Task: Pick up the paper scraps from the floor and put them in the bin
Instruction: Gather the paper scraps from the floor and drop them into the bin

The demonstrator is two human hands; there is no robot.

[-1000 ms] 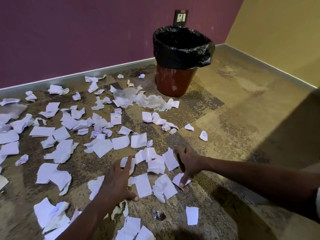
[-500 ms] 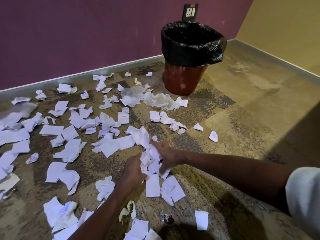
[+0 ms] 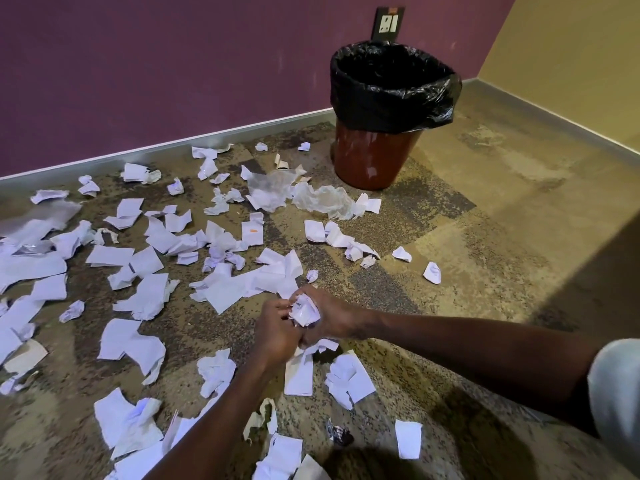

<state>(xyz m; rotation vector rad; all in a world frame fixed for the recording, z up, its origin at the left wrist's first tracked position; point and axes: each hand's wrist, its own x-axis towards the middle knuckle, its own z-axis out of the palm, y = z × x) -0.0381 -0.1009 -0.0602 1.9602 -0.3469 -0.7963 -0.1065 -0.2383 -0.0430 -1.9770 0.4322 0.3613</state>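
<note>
We are bunching a wad of paper scraps (image 3: 304,310) between our right hand (image 3: 329,322) and left hand (image 3: 277,336), both curled around it just above the floor (image 3: 485,258). With pieces dangling loose underneath, some are likely dropping again while we are carrying them to the bin (image 3: 388,109), well away by the wall.

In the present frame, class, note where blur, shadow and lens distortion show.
Head view: the left hand is slightly motion-blurred, the paper wad sharper; a dark shadow falls across the floor at right and bottom; the skirting bows from wide-angle distortion; the bin liner shows faint sheen.
</note>
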